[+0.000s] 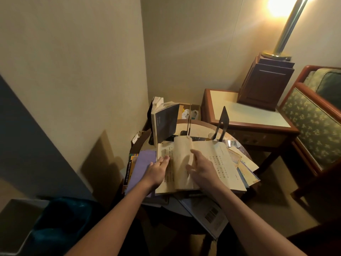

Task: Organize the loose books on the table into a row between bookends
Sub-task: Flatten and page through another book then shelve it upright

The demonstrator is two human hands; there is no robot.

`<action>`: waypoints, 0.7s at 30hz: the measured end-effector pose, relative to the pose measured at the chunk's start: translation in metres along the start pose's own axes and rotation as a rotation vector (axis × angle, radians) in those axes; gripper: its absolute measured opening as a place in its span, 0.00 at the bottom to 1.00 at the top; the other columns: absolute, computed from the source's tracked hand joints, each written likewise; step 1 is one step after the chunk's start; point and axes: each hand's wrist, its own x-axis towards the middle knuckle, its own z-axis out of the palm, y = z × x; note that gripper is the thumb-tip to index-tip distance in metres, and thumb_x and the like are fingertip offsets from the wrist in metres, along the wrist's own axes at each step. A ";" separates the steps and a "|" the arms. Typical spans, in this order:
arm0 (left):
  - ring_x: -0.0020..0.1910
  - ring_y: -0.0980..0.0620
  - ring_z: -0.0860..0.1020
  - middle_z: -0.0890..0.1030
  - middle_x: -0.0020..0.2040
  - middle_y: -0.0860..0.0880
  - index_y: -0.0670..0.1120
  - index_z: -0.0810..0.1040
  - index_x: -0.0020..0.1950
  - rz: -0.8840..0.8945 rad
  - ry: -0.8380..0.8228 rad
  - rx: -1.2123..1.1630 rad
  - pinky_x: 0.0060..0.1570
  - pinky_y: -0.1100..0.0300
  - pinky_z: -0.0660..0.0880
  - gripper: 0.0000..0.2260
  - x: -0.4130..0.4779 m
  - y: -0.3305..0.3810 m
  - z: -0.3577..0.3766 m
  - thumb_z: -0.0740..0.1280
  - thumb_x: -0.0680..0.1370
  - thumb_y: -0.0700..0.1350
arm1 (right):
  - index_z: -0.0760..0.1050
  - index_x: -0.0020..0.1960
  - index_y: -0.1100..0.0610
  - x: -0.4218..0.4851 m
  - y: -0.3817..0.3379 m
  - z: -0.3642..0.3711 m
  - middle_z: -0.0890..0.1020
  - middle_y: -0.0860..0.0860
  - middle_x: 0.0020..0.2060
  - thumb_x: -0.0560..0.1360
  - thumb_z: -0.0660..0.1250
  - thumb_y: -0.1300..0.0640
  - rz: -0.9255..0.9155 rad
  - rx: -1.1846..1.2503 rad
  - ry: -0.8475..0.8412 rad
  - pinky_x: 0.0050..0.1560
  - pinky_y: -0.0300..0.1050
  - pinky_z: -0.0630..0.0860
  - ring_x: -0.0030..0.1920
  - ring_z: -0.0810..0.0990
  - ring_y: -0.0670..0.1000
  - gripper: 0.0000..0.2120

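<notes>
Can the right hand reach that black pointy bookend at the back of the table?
Probably yes. The right hand lies on the open book, and the bookend stands just past that book with nothing tall between them.

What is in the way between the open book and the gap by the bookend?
The left hand and right hand already touch the open book. Behind it, a thin upright sheet stands in the gap between the dark book and the bookend, so it may block part.
</notes>
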 end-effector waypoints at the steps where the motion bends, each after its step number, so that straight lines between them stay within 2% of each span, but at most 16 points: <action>1: 0.79 0.45 0.58 0.64 0.79 0.49 0.53 0.66 0.78 0.015 -0.001 -0.010 0.77 0.42 0.55 0.30 -0.002 0.002 0.000 0.48 0.81 0.67 | 0.60 0.78 0.50 0.000 0.001 0.002 0.73 0.53 0.71 0.78 0.69 0.56 0.017 0.040 -0.002 0.68 0.57 0.73 0.68 0.73 0.56 0.32; 4: 0.78 0.43 0.59 0.66 0.78 0.49 0.55 0.65 0.78 0.029 -0.023 -0.046 0.76 0.40 0.56 0.34 -0.003 0.003 0.000 0.49 0.78 0.71 | 0.57 0.79 0.48 0.000 0.001 0.005 0.74 0.52 0.71 0.76 0.72 0.52 -0.006 0.115 0.001 0.61 0.55 0.78 0.65 0.76 0.56 0.37; 6: 0.73 0.41 0.66 0.71 0.72 0.47 0.60 0.68 0.75 0.014 -0.039 -0.096 0.72 0.38 0.63 0.40 0.002 -0.004 0.002 0.51 0.69 0.80 | 0.57 0.79 0.46 0.000 0.002 0.007 0.72 0.51 0.72 0.76 0.72 0.47 -0.016 0.207 0.021 0.59 0.54 0.80 0.65 0.77 0.55 0.37; 8: 0.68 0.42 0.71 0.73 0.69 0.45 0.62 0.71 0.72 -0.006 -0.052 -0.173 0.68 0.38 0.68 0.45 0.015 -0.016 0.004 0.53 0.62 0.84 | 0.55 0.79 0.45 0.001 0.003 0.009 0.71 0.52 0.74 0.77 0.69 0.44 0.018 0.332 0.037 0.57 0.50 0.79 0.66 0.76 0.55 0.36; 10: 0.65 0.43 0.73 0.74 0.66 0.45 0.59 0.73 0.71 -0.009 -0.084 -0.218 0.67 0.38 0.69 0.47 0.014 -0.014 0.001 0.55 0.61 0.85 | 0.53 0.79 0.45 0.002 0.004 0.009 0.68 0.54 0.75 0.79 0.65 0.41 0.057 0.412 0.029 0.57 0.45 0.72 0.69 0.73 0.56 0.34; 12: 0.62 0.43 0.76 0.77 0.63 0.45 0.54 0.75 0.70 -0.008 -0.099 -0.282 0.65 0.39 0.72 0.45 0.001 0.000 -0.006 0.57 0.63 0.82 | 0.53 0.80 0.45 0.004 0.003 0.007 0.66 0.54 0.75 0.77 0.65 0.36 0.116 0.520 0.039 0.59 0.47 0.66 0.71 0.69 0.57 0.37; 14: 0.60 0.44 0.78 0.79 0.60 0.44 0.50 0.76 0.68 -0.012 -0.109 -0.340 0.63 0.41 0.74 0.40 -0.009 0.009 -0.009 0.58 0.68 0.77 | 0.56 0.78 0.44 0.005 0.001 0.005 0.70 0.55 0.73 0.70 0.62 0.31 0.171 0.651 0.032 0.64 0.52 0.68 0.69 0.71 0.57 0.41; 15: 0.58 0.45 0.79 0.80 0.60 0.44 0.48 0.75 0.67 -0.015 -0.116 -0.372 0.62 0.43 0.76 0.38 -0.011 0.010 -0.010 0.58 0.69 0.74 | 0.62 0.76 0.44 0.005 0.000 0.004 0.72 0.55 0.70 0.69 0.60 0.31 0.155 0.682 0.008 0.65 0.55 0.71 0.66 0.74 0.56 0.39; 17: 0.53 0.49 0.82 0.80 0.58 0.43 0.47 0.76 0.63 -0.016 -0.147 -0.409 0.52 0.53 0.80 0.31 -0.018 0.019 -0.013 0.57 0.74 0.70 | 0.74 0.66 0.44 0.003 -0.001 0.003 0.75 0.54 0.66 0.71 0.56 0.32 0.059 0.592 -0.049 0.60 0.51 0.74 0.61 0.77 0.53 0.29; 18: 0.47 0.54 0.83 0.81 0.54 0.42 0.46 0.76 0.60 0.018 -0.134 -0.429 0.45 0.59 0.80 0.26 -0.020 0.020 -0.014 0.55 0.78 0.65 | 0.78 0.61 0.43 0.001 0.000 0.003 0.75 0.52 0.66 0.73 0.53 0.34 0.015 0.488 -0.073 0.59 0.48 0.73 0.61 0.75 0.51 0.25; 19: 0.39 0.58 0.83 0.81 0.48 0.44 0.45 0.76 0.56 0.048 -0.107 -0.423 0.37 0.64 0.79 0.20 -0.018 0.019 -0.012 0.54 0.82 0.58 | 0.80 0.57 0.41 -0.001 0.002 0.004 0.73 0.50 0.68 0.75 0.51 0.36 -0.034 0.359 -0.105 0.62 0.50 0.71 0.64 0.71 0.50 0.23; 20: 0.33 0.61 0.82 0.80 0.44 0.46 0.45 0.76 0.53 0.062 -0.054 -0.436 0.31 0.68 0.77 0.17 -0.025 0.024 -0.012 0.52 0.85 0.53 | 0.81 0.55 0.40 -0.002 0.005 0.005 0.69 0.49 0.73 0.76 0.49 0.37 -0.093 0.220 -0.149 0.69 0.57 0.66 0.71 0.65 0.51 0.23; 21: 0.30 0.63 0.81 0.80 0.43 0.49 0.45 0.75 0.52 0.061 -0.018 -0.478 0.29 0.70 0.76 0.17 -0.035 0.030 -0.013 0.51 0.86 0.51 | 0.80 0.56 0.37 -0.002 0.008 0.007 0.63 0.47 0.77 0.78 0.48 0.38 -0.144 0.074 -0.195 0.76 0.60 0.55 0.76 0.55 0.51 0.22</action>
